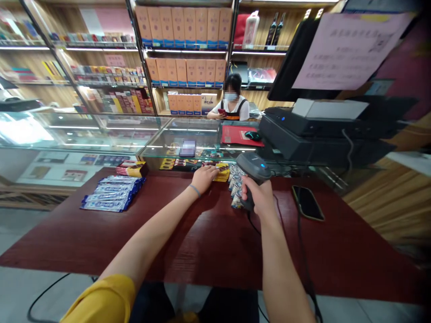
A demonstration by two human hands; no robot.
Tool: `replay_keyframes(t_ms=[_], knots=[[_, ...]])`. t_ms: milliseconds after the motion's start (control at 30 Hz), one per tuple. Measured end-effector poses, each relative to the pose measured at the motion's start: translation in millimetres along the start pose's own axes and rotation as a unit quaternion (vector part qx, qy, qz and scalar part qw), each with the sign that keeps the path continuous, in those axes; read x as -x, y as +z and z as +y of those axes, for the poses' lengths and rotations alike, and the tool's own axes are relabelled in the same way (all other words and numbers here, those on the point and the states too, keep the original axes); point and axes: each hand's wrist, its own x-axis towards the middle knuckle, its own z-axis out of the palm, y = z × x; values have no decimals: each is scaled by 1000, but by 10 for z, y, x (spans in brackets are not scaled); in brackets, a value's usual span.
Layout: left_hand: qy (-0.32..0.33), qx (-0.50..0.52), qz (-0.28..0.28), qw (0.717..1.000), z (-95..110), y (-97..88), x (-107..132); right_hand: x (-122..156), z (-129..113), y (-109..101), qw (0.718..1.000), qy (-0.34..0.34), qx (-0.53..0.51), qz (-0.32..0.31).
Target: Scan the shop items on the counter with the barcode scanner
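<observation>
Scanner: a black pistol-grip barcode scanner (pixel 252 168) sits in my right hand (pixel 259 197), my fingers (pixel 248 185) clamped round its handle, its head tipped forward just above the packets.

Left hand: my left hand (pixel 204 178) lies palm down, its fingers (pixel 213 170) together and touching small yellow-and-red packs (pixel 221 172); whether they pinch one, I cannot tell.

Table: a dark red wooden table (pixel 202 255) carries everything, and the packs lie near its far edge, between my hands and a glass display case (pixel 188 134).

Packets: silver-and-blue packets (pixel 236 186) stand in a close, leaning row just beside the scanner handle. If my wrist or the scanner clips them, the row could topple and scatter.

Stacks: blue-and-white wrapped bars (pixel 112 194) lie in a loose pile to my left, below a stack of red-and-yellow boxes (pixel 132 168). A careless sweep of my left forearm could slide them.

Cable: a thin black scanner cable (pixel 255 224) trails across the table from the handle. Pulled taut, it could snag and jerk my aim.

Phone: a black smartphone with a gold edge (pixel 307 202) lies to my right, close enough for the cable to drag it.

Glass: the scanner's head could strike the display case if I swing forward too hard.
</observation>
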Motion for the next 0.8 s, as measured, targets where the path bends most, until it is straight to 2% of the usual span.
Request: replay_keyframes(t_ms=[100,200,300,400,500,633,800], knots=[[-2,-11,5,1000,39,90,-49,-4,10,10,999,13,-30,21],[-16,-12,6,1000,60,157,-55,1,8,30,1000,11,-25,15],[-33,36,7,999,66,184,-41,14,-9,53,1000,13,-23,7],[-49,116,19,992,51,136,-1,30,-26,82,1000,18,-25,-3],[-54,163,42,984,-28,-10,131,46,-19,119,1000,16,-2,-19],[-95,164,87,978,-328,-310,515,71,41,195,997,6,47,-55],[-211,72,113,968,-984,-699,1157,151,122,374,992,4,78,-94]])
